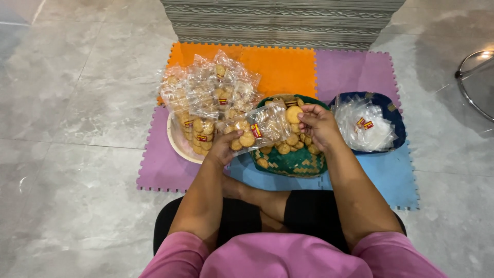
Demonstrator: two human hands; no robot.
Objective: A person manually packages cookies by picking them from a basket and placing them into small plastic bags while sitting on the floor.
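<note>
- Between our two hands we see a clear plastic bag (260, 128), part-filled with round golden cookies and bearing a small red and yellow label
- Our left hand (225, 148) is closed around the lower end of that bag, fingers curled under it and thumb on top; the bag slopes up and away from this hand toward the other one
- Our right hand (320, 125) is mostly closed, with thumb and fingertips pinched on a single cookie (294, 114); the cookie sits at the open mouth of the bag, just left of the fingertips
- Directly under the right hand, and reaching toward the left hand, stands a green woven basket (293, 163) holding loose cookies
- Beyond and above the left hand, a heap of filled cookie bags (208, 98) rests on a pale round tray (176, 141); the nearest bags lie just beside the left hand's knuckles
- To the outer side of the right hand, near but not touching it, a dark blue bowl (393, 116) holds empty clear bags (364, 127)
- Beneath both hands and all containers lie foam mat tiles (280, 67) in orange, purple and blue, on a grey tiled floor (77, 103)
- Near the right hand's forearm, our crossed legs rest on the mat edge
</note>
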